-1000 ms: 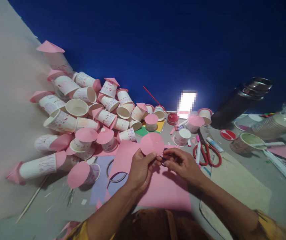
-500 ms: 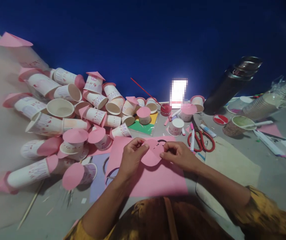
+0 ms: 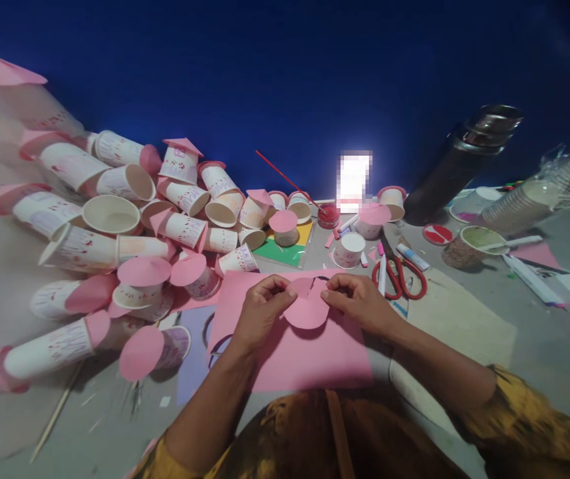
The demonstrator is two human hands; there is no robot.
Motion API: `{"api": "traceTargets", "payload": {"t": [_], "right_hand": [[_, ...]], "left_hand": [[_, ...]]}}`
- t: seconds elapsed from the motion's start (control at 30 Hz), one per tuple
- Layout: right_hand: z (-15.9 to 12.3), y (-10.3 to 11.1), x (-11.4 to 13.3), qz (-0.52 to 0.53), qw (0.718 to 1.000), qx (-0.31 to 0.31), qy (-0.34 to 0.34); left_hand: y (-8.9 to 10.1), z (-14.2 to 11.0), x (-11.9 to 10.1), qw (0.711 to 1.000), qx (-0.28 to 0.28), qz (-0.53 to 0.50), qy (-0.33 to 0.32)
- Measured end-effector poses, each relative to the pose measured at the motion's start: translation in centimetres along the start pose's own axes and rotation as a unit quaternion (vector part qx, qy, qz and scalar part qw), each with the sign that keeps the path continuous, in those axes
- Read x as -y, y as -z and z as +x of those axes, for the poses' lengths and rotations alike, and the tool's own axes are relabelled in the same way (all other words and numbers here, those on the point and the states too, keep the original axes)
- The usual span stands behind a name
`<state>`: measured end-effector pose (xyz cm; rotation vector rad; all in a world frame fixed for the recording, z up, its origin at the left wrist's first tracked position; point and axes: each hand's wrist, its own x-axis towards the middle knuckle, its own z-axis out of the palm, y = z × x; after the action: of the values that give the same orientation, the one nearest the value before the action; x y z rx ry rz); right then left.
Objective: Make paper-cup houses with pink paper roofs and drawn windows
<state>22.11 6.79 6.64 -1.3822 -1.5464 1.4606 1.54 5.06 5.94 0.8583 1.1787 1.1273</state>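
A pink paper disc (image 3: 306, 311), with dark marks near its upper edge, is held between my two hands. My left hand (image 3: 266, 307) pinches its left edge between thumb and fingers. At its upper right edge, my right hand (image 3: 352, 298) grips it the same way. Beneath the disc lies a larger pink paper sheet (image 3: 309, 366), and a purple sheet (image 3: 189, 362) sticks out at its left. Dark ring-shaped outlines show on the paper by my left wrist; I cannot make out what they are. Red-handled scissors (image 3: 399, 279) rest just beyond my right hand.
Many decorated paper cups (image 3: 82, 249) with pink paper tops crowd the left side. Behind the sheet stand a small white cup (image 3: 348, 251) and a red paint pot (image 3: 328, 215) with a brush. At right are a dark flask (image 3: 457, 166), stacked cups (image 3: 539, 196) and markers.
The disc has turned slightly, and its dark marks now look steeper. My right hand has shifted its hold a little higher on the edge. The whole view has moved slightly.
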Motion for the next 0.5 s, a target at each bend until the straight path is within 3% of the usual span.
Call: {"api": "traceTargets", "payload": {"t": [0.27, 0.5], "right_hand": [[-0.2, -0.3, -0.7, -0.078, 0.994, -0.009, 0.081], [-0.4, -0.4, -0.9, -0.154, 0.974, 0.008, 0.164]], "left_hand": [[0.3, 0.3, 0.8, 0.996, 0.032, 0.076, -0.024], [0.3, 0.3, 1.0, 0.996, 0.045, 0.08, 0.0]]}}
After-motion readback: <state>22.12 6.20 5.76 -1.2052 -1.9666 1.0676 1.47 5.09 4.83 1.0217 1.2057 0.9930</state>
